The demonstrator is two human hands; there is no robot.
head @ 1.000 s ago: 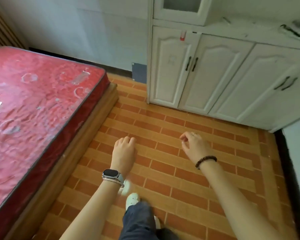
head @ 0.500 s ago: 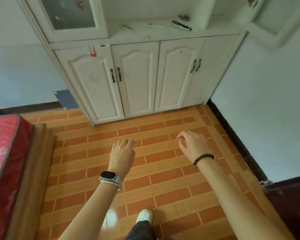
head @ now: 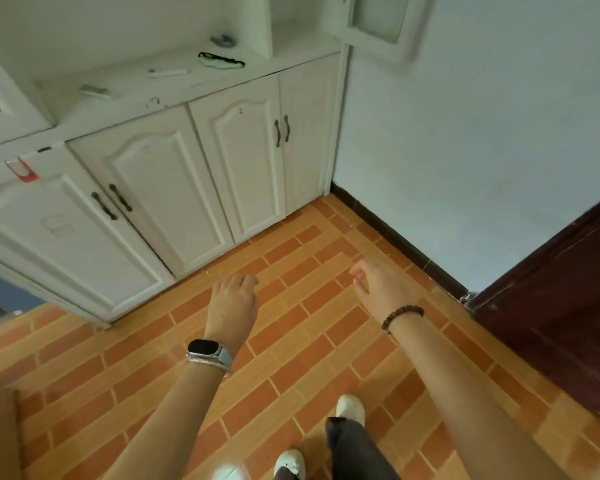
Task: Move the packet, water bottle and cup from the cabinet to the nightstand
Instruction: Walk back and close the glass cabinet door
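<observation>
The white cabinet (head: 160, 188) stands ahead on the left, its lower doors closed, with a ledge (head: 174, 84) above them. No packet, water bottle or cup is visible in this view. My left hand (head: 234, 303), with a watch on the wrist, hangs over the tiled floor with fingers loosely curled and nothing in it. My right hand (head: 381, 289), with a bead bracelet on the wrist, is beside it, fingers apart and bare. Both hands are short of the cabinet doors.
On the ledge lie a black-and-green cord (head: 222, 60), a white stick (head: 167, 72) and a small grey item (head: 222, 39). A glass upper door (head: 378, 22) hangs open at top right. A dark wooden door (head: 561, 306) stands right. My shoes (head: 350, 407) are on the brick-pattern floor (head: 291, 358).
The view has swung right: the red mattress has left the frame, the cabinet has shifted left and a dark door has appeared on the right. Both hands stay held out, holding nothing.
</observation>
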